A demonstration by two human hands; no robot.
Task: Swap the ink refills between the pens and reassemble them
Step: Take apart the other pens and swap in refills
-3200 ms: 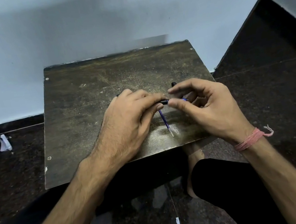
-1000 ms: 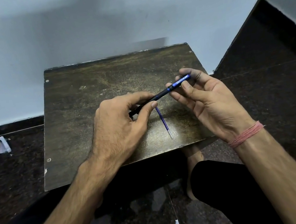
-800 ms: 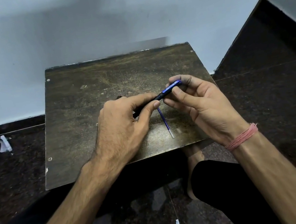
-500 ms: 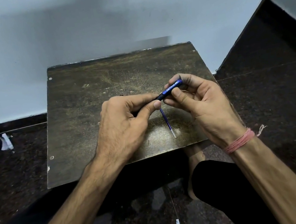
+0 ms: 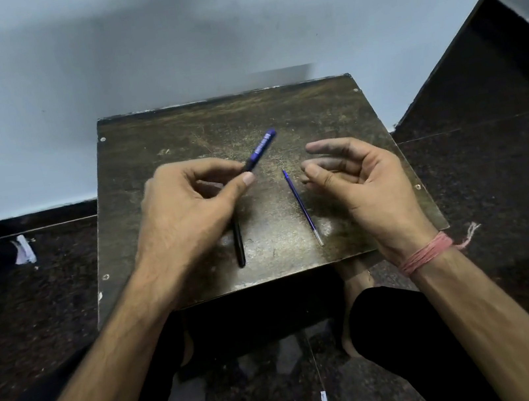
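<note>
The left hand (image 5: 185, 213) pinches the blue pen (image 5: 260, 149) between thumb and forefinger, its far end angled up and away over the worn dark board (image 5: 150, 142). The right hand (image 5: 361, 178) hovers just right of it, fingers loosely curled, gripping nothing. Between the two hands the blue ink refill (image 5: 302, 206) lies flat on the board. A black pen (image 5: 238, 246) lies on the board too, half hidden under the left hand.
</note>
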